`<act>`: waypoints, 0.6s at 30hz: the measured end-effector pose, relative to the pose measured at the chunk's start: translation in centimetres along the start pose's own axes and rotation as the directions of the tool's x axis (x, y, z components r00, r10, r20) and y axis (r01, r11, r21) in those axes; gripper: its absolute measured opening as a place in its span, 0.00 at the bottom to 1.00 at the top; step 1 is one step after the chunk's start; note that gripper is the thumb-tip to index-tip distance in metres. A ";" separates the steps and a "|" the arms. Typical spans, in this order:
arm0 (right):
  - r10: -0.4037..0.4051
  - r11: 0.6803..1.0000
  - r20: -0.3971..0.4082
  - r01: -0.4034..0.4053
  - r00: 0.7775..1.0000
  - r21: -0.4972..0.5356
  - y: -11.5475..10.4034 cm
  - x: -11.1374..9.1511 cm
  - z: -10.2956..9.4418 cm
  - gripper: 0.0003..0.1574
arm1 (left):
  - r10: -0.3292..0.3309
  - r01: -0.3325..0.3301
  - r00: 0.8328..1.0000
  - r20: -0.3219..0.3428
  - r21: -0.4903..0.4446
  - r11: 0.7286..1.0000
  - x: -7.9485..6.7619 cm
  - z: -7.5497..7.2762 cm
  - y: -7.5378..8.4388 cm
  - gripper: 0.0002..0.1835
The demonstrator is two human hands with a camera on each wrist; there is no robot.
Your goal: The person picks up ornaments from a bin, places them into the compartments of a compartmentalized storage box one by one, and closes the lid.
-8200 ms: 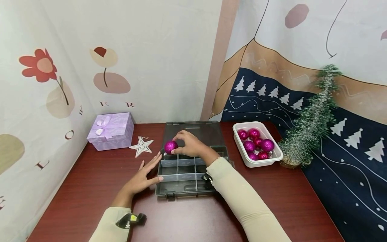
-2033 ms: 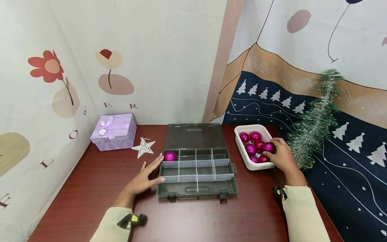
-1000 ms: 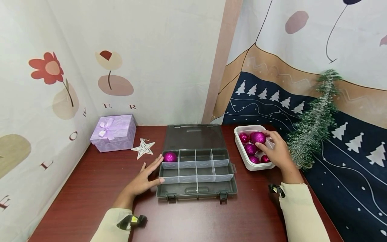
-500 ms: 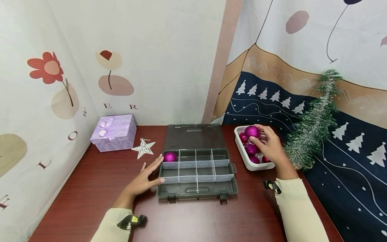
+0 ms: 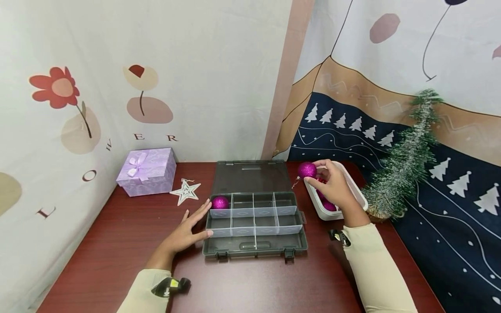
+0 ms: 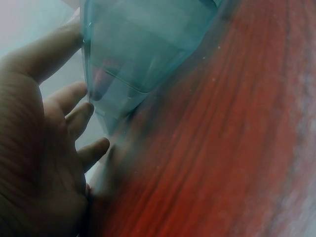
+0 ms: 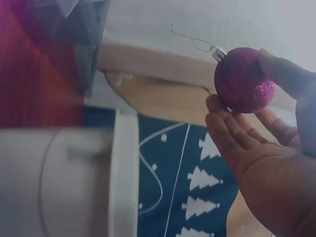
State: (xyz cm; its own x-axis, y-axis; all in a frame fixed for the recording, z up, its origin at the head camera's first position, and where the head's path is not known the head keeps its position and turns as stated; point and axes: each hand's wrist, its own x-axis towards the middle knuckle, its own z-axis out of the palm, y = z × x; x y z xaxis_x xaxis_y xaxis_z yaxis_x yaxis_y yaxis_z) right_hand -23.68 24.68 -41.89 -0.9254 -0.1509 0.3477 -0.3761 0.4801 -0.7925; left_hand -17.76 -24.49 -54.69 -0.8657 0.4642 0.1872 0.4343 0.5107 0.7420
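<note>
My right hand point(image 5: 332, 184) pinches a glittery magenta Christmas bauble point(image 5: 307, 170) above the left rim of the white tub point(image 5: 360, 196). In the right wrist view the bauble point(image 7: 245, 80) sits between thumb and fingertips, its silver cap and wire loop pointing away. More magenta baubles point(image 5: 329, 205) lie in the tub, partly hidden by the hand. My left hand point(image 5: 182, 234) rests with spread fingers against the left side of the grey divided organizer box point(image 5: 254, 252), whose lid point(image 5: 252, 176) lies back. One glittery bauble point(image 5: 220, 203) sits in its back left compartment.
A white star ornament point(image 5: 185, 191) and a lilac gift box point(image 5: 148, 171) with a bow stand at the back left. A small tinsel tree point(image 5: 407, 161) rises right of the tub. Walls of printed cloth close off the back and sides of the wooden table point(image 5: 242, 287).
Earlier, my right hand placed a bauble in the organizer's back left compartment. It then took another from the tub, lifted it and moved it left over the rim. The left hand stays put.
</note>
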 end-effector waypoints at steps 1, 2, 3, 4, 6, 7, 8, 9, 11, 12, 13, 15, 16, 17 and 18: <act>0.010 1.000 0.012 -0.010 1.000 0.004 -0.2 0.2 0.3 0.31 | 0.001 -0.001 1.000 0.000 0.000 1.000 0.0 0.0 0.0 0.49; 0.019 1.000 0.022 -0.019 1.000 -0.001 -0.3 0.3 0.5 0.32 | 0.001 -0.001 1.000 0.001 0.001 1.000 0.0 0.0 0.0 0.49; 0.028 1.000 0.033 -0.028 0.999 -0.001 -0.5 0.4 0.8 0.32 | 0.002 -0.002 1.000 0.001 0.003 1.000 0.0 0.0 0.0 0.49; 0.033 0.999 0.042 -0.033 0.999 -0.006 -0.6 0.6 1.1 0.32 | 0.003 -0.003 1.000 0.002 0.003 1.000 0.0 0.0 0.0 0.49; 0.039 0.999 0.057 -0.039 0.998 -0.004 -0.8 0.9 1.7 0.33 | 0.003 -0.003 1.000 0.003 0.002 1.000 0.1 -0.1 0.0 0.49; 0.038 0.999 0.065 -0.038 0.997 0.000 -0.9 1.1 2.0 0.34 | 0.002 -0.002 1.000 0.002 0.001 1.000 0.1 -0.1 -0.1 0.49; 0.034 0.999 0.071 -0.035 0.997 0.005 -1.0 1.3 2.3 0.35 | 0.002 -0.002 1.000 0.002 -0.002 1.000 0.1 -0.1 -0.1 0.49; 0.029 0.999 0.080 -0.030 0.996 0.014 -1.2 1.5 2.6 0.36 | 0.001 -0.001 1.000 0.002 -0.004 1.000 0.1 -0.1 -0.1 0.49; 0.016 0.999 0.098 -0.019 0.995 0.027 -1.3 1.9 3.1 0.38 | 0.001 -0.001 1.000 0.002 -0.006 1.000 0.1 -0.2 -0.1 0.50; 0.008 1.000 0.109 -0.011 0.994 0.029 -1.4 2.0 3.4 0.39 | 0.001 -0.001 1.000 0.003 -0.007 1.000 0.1 -0.2 -0.1 0.50; 0.000 1.000 0.121 -0.004 0.993 0.027 -1.5 2.2 3.7 0.39 | 0.000 0.000 1.000 0.004 -0.005 1.000 0.2 -0.2 -0.1 0.50; -0.014 1.000 0.146 0.010 0.989 0.027 -1.8 2.4 4.2 0.39 | -0.001 0.001 1.000 0.007 -0.002 1.000 0.2 -0.2 -0.1 0.50; -0.023 0.999 0.158 0.020 0.987 0.025 -1.9 2.5 4.5 0.38 | -0.002 0.002 1.000 0.008 0.000 1.000 0.2 -0.2 0.0 0.50; -0.032 0.999 0.167 0.029 0.985 0.023 -2.1 2.6 4.8 0.38 | -0.002 0.002 1.000 0.008 0.000 1.000 0.2 -0.1 0.0 0.50; -0.039 0.999 0.174 0.035 0.984 0.026 -2.2 2.7 5.1 0.37 | -0.001 0.001 1.000 0.008 -0.003 1.000 0.2 -0.1 0.0 0.50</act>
State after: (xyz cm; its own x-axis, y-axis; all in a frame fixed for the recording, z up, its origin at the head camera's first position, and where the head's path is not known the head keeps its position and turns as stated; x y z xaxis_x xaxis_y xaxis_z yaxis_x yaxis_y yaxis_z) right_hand -25.57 18.83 -41.74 -0.9040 -0.3178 0.2859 -0.4095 0.4521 -0.7924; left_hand -17.92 -24.49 -54.57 -0.8644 0.4690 0.1814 0.4325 0.5093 0.7441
